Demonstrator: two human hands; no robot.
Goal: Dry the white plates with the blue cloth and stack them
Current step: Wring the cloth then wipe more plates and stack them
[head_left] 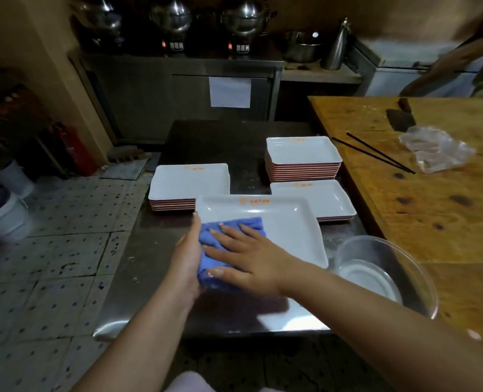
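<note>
Two hands on one plate (pixel 277 219): right hand (pixel 251 256), fingers flat, pressing blue cloth (pixel 220 236); left hand (pixel 188 258) gripping its left rim.

Single head-worn wide-angle view, looking forward and steeply down from close above a steel table (pixel 149 267). Both forearms enter from 6 o'clock. Wooden counter (pixel 432 216) at 3 o'clock, tiled floor (pixel 50 250) at 9, steel cabinet (pixel 149 94) at 12.

Commercial kitchen: steel cookers (pixel 172 21), plate stacks (pixel 303 159), chopping board (pixel 432 193).
</note>
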